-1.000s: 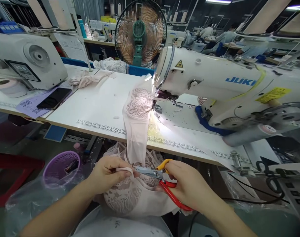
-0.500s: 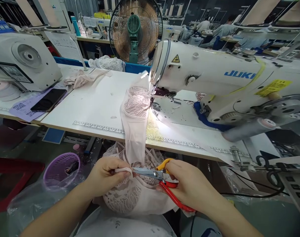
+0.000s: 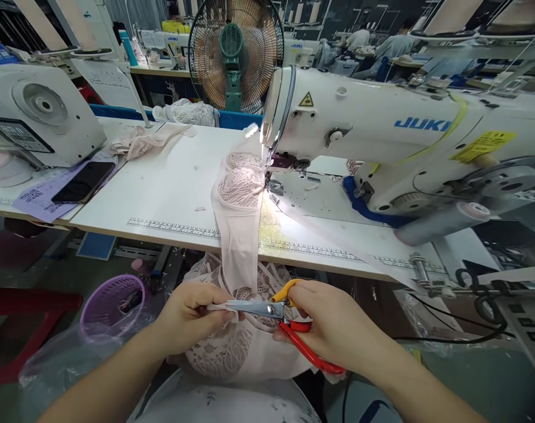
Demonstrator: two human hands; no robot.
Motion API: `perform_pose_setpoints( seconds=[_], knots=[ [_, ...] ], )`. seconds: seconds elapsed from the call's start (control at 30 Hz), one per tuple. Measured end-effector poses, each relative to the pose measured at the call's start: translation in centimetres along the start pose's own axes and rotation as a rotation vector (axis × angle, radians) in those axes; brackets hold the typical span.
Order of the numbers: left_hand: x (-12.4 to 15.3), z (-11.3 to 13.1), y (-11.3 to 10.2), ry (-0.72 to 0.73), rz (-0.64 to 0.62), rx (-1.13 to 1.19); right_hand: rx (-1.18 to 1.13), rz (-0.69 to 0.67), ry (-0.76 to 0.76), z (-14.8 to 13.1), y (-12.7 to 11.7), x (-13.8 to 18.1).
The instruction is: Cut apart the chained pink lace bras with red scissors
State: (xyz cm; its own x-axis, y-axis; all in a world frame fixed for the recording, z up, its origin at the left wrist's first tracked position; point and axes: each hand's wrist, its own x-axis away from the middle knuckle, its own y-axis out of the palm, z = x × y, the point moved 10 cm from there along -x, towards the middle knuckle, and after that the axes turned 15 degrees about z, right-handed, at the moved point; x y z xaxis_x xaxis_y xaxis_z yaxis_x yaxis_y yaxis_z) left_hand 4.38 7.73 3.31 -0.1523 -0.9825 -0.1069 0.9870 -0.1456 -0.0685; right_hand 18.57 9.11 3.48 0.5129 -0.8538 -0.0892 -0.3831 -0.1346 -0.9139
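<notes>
In my right hand (image 3: 323, 317) are scissors (image 3: 261, 308) with one yellow and one red handle loop. Their blades point left and lie along the pale pink fabric edge pinched by my left hand (image 3: 192, 314). Whether the blades are fully closed is hard to see. That edge appears to belong to the pale pink lace bra (image 3: 218, 352) over my lap. A second lace bra (image 3: 240, 188) lies on the table, its edge at the sewing machine's needle (image 3: 267, 170), its band hanging over the front edge down to the lap.
The white JUKI sewing machine (image 3: 360, 117) stands on the table (image 3: 161, 182), with a fan (image 3: 234, 56) behind. At left are a phone (image 3: 84, 182) on papers, a second machine (image 3: 38, 111) and pale fabric pieces (image 3: 146, 141). A purple basket (image 3: 113, 302) stands below left.
The scissors have moved left, their blades further along the fabric edge at my left fingers. My right hand has shifted slightly left with them. The view has moved a little.
</notes>
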Motion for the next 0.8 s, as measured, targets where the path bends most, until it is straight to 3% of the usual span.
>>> perform_pose_setpoints(
  seconds=[0.8],
  knots=[
    [-0.11,-0.79,0.55,-0.100,-0.075,-0.060,-0.038,-0.058,-0.015,-0.27,0.32,0.44]
  ],
)
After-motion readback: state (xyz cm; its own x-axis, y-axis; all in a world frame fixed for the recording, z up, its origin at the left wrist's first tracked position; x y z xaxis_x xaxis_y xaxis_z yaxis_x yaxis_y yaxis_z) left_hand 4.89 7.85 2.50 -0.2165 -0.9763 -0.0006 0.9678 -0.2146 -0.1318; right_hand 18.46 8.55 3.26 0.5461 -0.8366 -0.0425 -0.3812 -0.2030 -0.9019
